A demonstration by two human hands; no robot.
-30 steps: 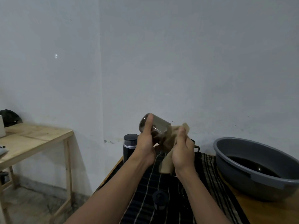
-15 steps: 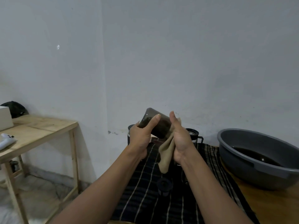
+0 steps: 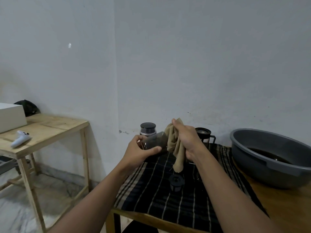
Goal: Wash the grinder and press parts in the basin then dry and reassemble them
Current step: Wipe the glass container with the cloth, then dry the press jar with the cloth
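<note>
Mat (image 3: 151,199): on worktop (image 3: 286,207), left of basin (image 3: 252,172).
Grinder body (image 3: 147,128), press (image 3: 204,134): side by side at mat's rear edge.
Filter cup (image 3: 176,183): mid-mat.
Side table (image 3: 50,125): far left.

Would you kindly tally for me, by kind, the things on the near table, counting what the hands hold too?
Cloths: 2, the beige cloth and the striped cloth.
Basins: 1, the grey basin.
Coffee parts plainly seen: 4, the smoky cup, the black-lidded canister, the press and the small mesh part.
Total: 7.
</note>
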